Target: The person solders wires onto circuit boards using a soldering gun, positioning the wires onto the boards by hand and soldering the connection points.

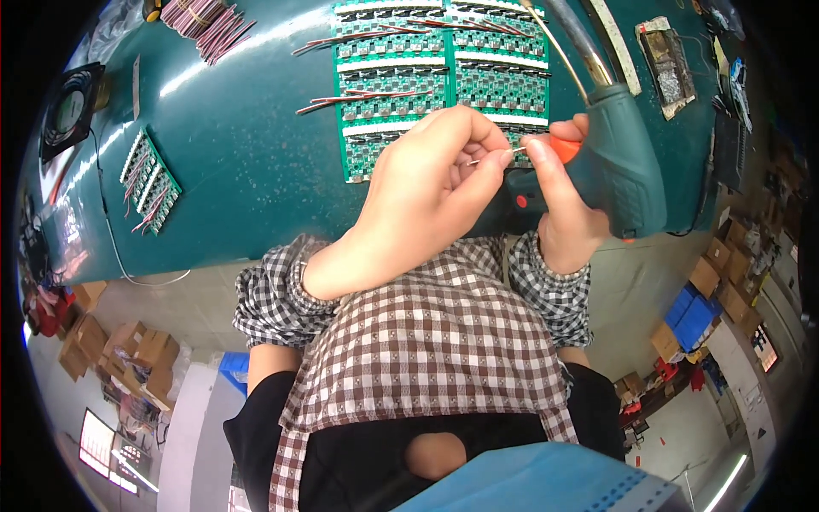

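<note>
My left hand (435, 175) is closed over the lower part of the circuit boards, its thumb and fingertips pinching a thin wire (519, 150). The wire's other end meets the thumb of my right hand (567, 200). That hand is closed around the orange trigger part of a dark green soldering gun (627, 154), whose metal barrel points away from me. Under and beyond my hands lie green circuit board panels (392, 77) with rows of white and black parts. Pairs of red and dark wires (367, 98) rest across them. My fingers partly hide where the wire is gripped.
On the left of the green table (264, 171) lie a smaller wired board (152, 183) and a black fan (72, 111). A wire bundle (205, 26) sits at the back left. A worn metal block (665, 66) stands at the right. Cardboard boxes (145, 350) are beyond the table.
</note>
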The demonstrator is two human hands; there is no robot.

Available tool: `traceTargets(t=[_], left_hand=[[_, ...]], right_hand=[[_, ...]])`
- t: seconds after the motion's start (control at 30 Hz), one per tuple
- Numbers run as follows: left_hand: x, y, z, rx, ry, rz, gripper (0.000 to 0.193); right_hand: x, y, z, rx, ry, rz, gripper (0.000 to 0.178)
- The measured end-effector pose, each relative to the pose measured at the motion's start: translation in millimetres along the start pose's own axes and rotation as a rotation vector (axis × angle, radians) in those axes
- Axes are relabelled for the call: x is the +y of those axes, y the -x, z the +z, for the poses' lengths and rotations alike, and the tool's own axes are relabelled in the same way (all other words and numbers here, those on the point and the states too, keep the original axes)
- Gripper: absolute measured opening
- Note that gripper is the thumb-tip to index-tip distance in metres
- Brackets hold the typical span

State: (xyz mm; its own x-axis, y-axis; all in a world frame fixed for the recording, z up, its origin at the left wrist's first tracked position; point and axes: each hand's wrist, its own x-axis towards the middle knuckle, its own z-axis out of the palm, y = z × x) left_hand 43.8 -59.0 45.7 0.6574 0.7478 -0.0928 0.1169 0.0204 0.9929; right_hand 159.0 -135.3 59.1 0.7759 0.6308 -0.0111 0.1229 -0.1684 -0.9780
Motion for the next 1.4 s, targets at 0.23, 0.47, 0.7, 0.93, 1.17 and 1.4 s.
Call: traceTargets(t=[0.23,0.47,0.7,0.93,1.17,1.4], left_hand=[[0,-3,-10,-0.034,0.25,-0.205,0.007],[-10,-8,-8,0.006,0.212,-0.149,0.007],[-45,-16,-1,0.126,-0.161,0.242,0.011],[-41,-23,18,0.293,-0.079,0.159,0.007],[-39,-24,-9,0.091,-0.417,0.39,0.013],[-39,-27,-16,0.117,-0.372,0.27,0.008]], right_hand=[[2,-11,-20,0.085,-0.076,0.06,0.044],[6,-10,-31,0.038,-0.332,0.145,0.034],[48,-20,-47,-0.18,-0.75,0.257,0.028],[66,-35,-49,-0.226,-0.906,0.259,0.027],[34,-32,-104,-0.054,-0.639,0.176,0.034],[-10,-35,-153,0.503,0.064,-0.375,0.03]])
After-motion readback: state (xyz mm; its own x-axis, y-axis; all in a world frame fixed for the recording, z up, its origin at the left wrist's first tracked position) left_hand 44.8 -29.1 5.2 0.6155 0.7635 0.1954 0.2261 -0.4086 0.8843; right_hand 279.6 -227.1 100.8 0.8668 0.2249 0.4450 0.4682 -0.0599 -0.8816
